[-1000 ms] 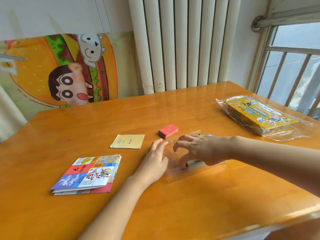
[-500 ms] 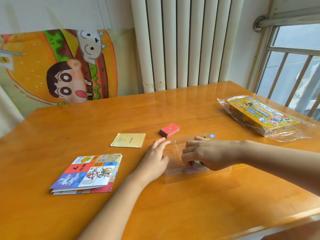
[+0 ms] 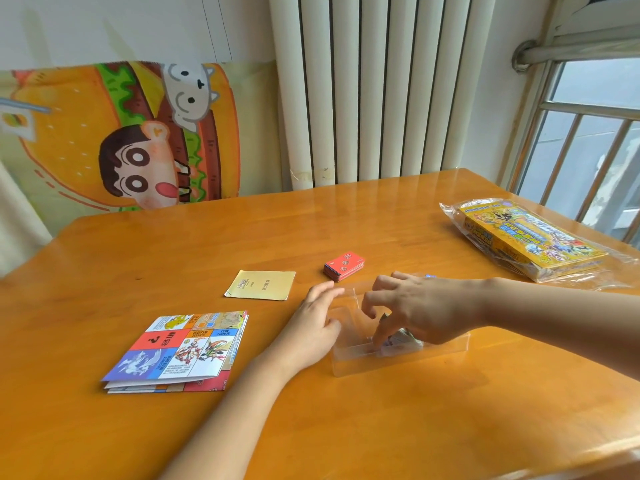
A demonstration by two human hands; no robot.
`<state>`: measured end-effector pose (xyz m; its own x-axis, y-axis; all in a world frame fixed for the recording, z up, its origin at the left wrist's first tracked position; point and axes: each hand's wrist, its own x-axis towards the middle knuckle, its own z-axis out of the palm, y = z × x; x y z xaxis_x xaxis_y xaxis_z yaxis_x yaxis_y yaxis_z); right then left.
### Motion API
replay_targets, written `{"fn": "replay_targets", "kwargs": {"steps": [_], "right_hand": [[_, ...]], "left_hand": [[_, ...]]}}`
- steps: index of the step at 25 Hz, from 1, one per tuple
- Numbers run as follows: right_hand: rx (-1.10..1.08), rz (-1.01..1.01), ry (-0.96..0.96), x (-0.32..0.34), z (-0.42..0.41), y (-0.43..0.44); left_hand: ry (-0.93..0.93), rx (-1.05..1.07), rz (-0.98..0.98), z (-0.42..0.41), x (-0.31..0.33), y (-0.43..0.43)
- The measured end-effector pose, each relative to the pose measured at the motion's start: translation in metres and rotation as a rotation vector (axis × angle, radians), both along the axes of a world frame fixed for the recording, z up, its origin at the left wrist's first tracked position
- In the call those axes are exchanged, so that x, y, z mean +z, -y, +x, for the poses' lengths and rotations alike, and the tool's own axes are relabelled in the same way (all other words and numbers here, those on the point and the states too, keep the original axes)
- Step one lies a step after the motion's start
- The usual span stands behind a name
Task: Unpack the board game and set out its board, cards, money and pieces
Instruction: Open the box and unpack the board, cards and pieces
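Note:
A clear plastic tray point(image 3: 349, 365) sits on the wooden table point(image 3: 311, 427) in front of me. My left hand point(image 3: 317, 325) rests flat against the tray's left end. My right hand point(image 3: 412, 310) reaches down into the tray, its fingers pinching a small stack of cards or money point(image 3: 398, 339) that is partly hidden. A folded colourful game board point(image 3: 176, 351) lies at the left. A yellow rules sheet point(image 3: 261, 285) and a red card deck point(image 3: 344, 266) lie behind the tray.
The yellow game box point(image 3: 526, 237) in its loose plastic wrap lies at the right, near the table edge and the window bars. A radiator and a cartoon cloth stand behind the table.
My right hand has dipped deeper into the tray and closed its fingers on the stack inside. My left hand stays against the tray's left end.

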<state>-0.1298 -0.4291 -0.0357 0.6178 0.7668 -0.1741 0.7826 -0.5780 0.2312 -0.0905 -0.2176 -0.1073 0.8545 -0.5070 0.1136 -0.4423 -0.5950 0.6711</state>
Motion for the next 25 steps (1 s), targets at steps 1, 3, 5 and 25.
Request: {"fn": "replay_targets", "kwargs": {"steps": [1,3,5,25], "right_hand": [[-0.014,-0.022,-0.023,0.002,0.0,-0.002],[-0.02,-0.058,-0.05,0.007,0.0,-0.007],[-0.007,-0.091,-0.05,0.01,0.003,-0.011],[-0.048,-0.074,-0.141,0.001,0.003,-0.01]], "left_hand": [[-0.002,0.0,-0.001,0.0,0.0,0.0],[-0.006,0.0,0.0,0.001,0.0,0.0],[-0.014,0.001,0.001,0.001,0.001,-0.001],[-0.01,0.008,0.019,0.006,0.002,-0.011]]}}
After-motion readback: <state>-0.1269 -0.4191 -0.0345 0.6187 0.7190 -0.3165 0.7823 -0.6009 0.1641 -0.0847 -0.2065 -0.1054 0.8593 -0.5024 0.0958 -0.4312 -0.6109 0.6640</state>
